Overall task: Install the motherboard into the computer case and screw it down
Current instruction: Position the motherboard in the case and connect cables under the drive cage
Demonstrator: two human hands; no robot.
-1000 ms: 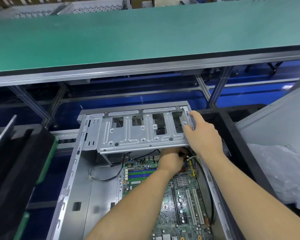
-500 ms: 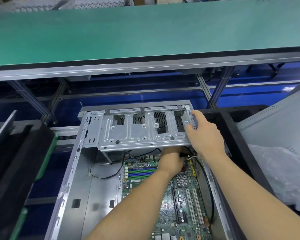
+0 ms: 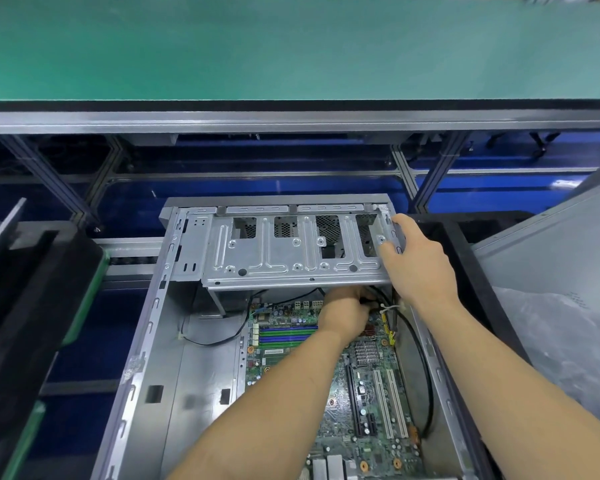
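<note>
The computer case [image 3: 160, 368] lay open on its side, its far end toward the green counter [image 3: 291, 46] that ran across the top of the view. The motherboard [image 3: 361, 393] sat flat inside the case, along its right half, with green and blue memory slots [image 3: 284, 336] near its far-left corner and white expansion slots [image 3: 392, 400] nearer the person. A metal drive cage [image 3: 278, 251] spanned the far end of the case, over the far edge of the board.

The right hand [image 3: 420, 265] held the right end of the drive cage, fingers curled over its edge and the grip closed on the metal. The left hand [image 3: 345, 313] reached under the near lip of the cage, at the far-right corner of the motherboard; its fingers were curled in around dark cabling [image 3: 378, 294], but the cage hid the fingertips, so whether the grip truly pinched the cable could not be told.

A black cable [image 3: 426, 368] looped along the right wall of the case, beside the board. A thin black wire [image 3: 219, 341] crossed the bare floor of the case left of the board. Black foam trays [image 3: 32, 289] stood to the left of the case, and clear plastic wrap [image 3: 561, 341] lay to the right.
</note>
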